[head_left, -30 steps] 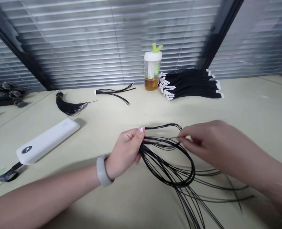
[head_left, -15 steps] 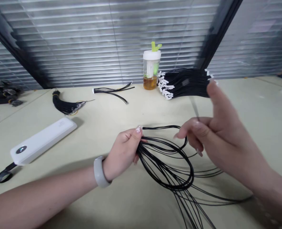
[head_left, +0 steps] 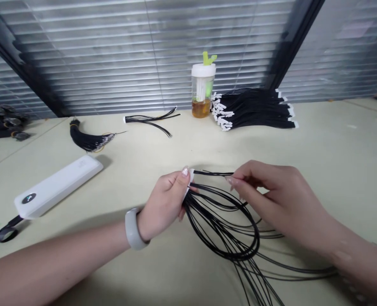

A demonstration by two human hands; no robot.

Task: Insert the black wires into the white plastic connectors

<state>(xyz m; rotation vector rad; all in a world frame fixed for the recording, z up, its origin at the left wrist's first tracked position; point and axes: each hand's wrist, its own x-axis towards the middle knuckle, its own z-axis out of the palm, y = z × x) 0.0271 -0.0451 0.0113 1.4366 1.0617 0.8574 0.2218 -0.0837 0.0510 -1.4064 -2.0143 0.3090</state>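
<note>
My left hand (head_left: 169, 193) pinches a white connector (head_left: 191, 175), thumb on top. From it a bundle of thin black wires (head_left: 220, 223) fans out to the right, some bent round in a loop above the table. My right hand (head_left: 271, 195) is closed, thumb against forefinger, on a few black wires (head_left: 212, 173) stretched almost level from the connector's upper end. Its fingers partly cover the ends of these wires. Other wires run beneath my right hand and off the bottom of the view.
Along the back stand a drink bottle (head_left: 203, 91) and a pile of black cables (head_left: 255, 108) with white connectors. A short wire harness (head_left: 150, 120) and a tied wire bundle (head_left: 88, 138) lie further left. A white power bank (head_left: 59, 187) with a cable is near my left forearm.
My right hand has come down and turned, its raised, spread fingers now closing on the upper wires. Those wires, curved before, are now straight. My left hand stays put, with more of the white connector showing.
</note>
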